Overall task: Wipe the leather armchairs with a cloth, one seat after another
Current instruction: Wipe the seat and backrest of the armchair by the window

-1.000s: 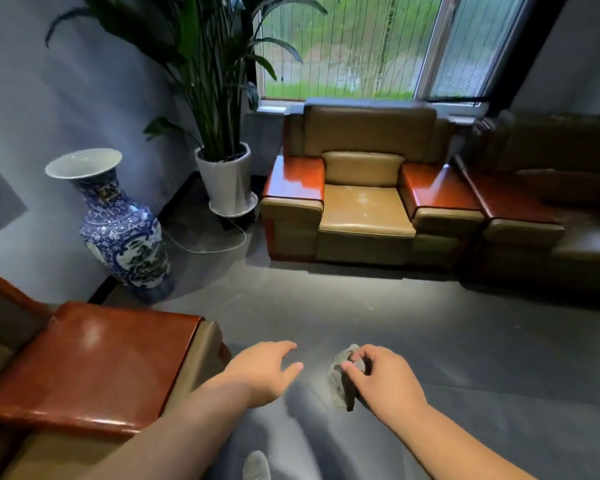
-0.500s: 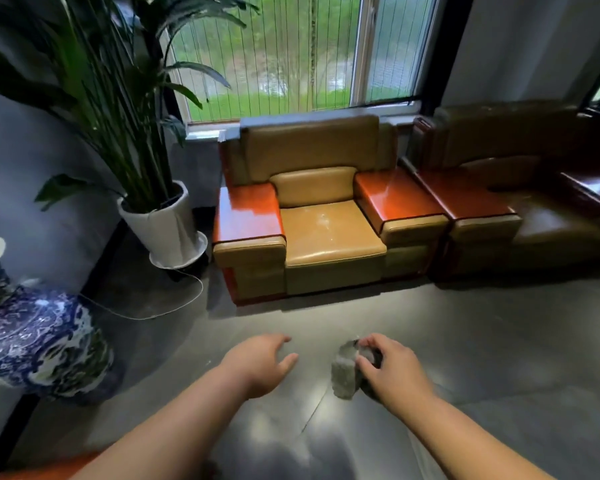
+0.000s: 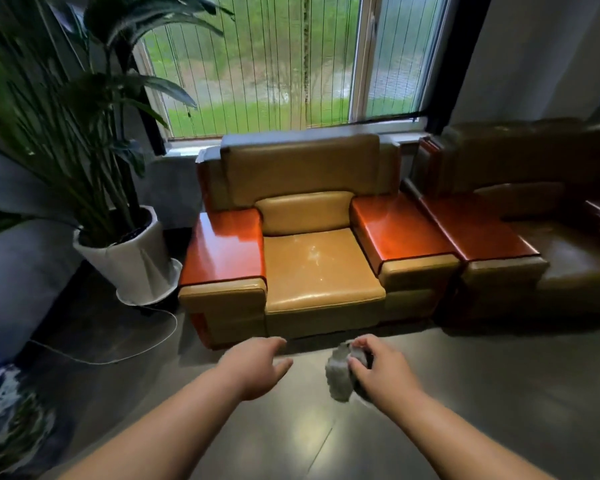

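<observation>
Nearest to us, our two hands were held out above the dark floor (image 3: 499, 393). Our right hand (image 3: 383, 370) had its fingers curled round a crumpled grey cloth (image 3: 338, 374), the only cloth we saw, gripped in the air just short of the seats. Our left hand (image 3: 257, 367) held nothing, its fingers loosely spread. At the lower left edge we saw part of one blue-and-white vase (image 3: 11, 403); what it held we could not tell. Farther on stood one white pot (image 3: 132, 265) holding a tall green plant (image 3: 59, 109). Beside it sat two armchairs, touching: the tan armchair (image 3: 321, 268) straight ahead and the darker armchair (image 3: 551, 237) to its right. Behind them was one window (image 3: 284, 60).
</observation>
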A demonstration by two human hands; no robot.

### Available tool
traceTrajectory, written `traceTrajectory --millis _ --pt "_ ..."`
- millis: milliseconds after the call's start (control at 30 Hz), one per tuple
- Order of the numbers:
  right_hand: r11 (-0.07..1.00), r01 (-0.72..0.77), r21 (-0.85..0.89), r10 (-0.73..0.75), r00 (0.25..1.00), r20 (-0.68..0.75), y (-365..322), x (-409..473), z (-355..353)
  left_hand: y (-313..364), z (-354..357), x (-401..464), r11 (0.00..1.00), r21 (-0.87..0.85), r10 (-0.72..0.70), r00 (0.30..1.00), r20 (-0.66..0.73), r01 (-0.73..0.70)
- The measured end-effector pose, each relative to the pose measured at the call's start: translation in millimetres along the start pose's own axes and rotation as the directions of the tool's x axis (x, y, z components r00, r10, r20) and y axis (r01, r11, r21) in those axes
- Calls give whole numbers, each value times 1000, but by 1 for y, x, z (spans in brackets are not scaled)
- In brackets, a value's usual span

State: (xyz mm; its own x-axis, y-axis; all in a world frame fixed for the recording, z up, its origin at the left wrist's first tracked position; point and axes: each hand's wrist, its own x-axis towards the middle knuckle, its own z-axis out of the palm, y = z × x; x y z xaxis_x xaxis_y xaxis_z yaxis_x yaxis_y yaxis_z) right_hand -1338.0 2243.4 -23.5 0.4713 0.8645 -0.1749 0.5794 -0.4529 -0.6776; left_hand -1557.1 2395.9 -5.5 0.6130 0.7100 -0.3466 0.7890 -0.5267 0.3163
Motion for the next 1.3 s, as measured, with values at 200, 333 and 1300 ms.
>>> traceTrajectory --millis 200,333,1300 --pt "991 102 -87 -102 995 0 -3 117 -50 31 -38 94 999 -20 -49 998 -46 48" --pt "991 110 -82 -109 994 17 -5 180 -60 33 -50 145 997 -27 -72 997 -36 71" --pt "937 -126 -326 187 969 162 -21 583 -1 -145 -140 571 990 129 -101 938 333 60"
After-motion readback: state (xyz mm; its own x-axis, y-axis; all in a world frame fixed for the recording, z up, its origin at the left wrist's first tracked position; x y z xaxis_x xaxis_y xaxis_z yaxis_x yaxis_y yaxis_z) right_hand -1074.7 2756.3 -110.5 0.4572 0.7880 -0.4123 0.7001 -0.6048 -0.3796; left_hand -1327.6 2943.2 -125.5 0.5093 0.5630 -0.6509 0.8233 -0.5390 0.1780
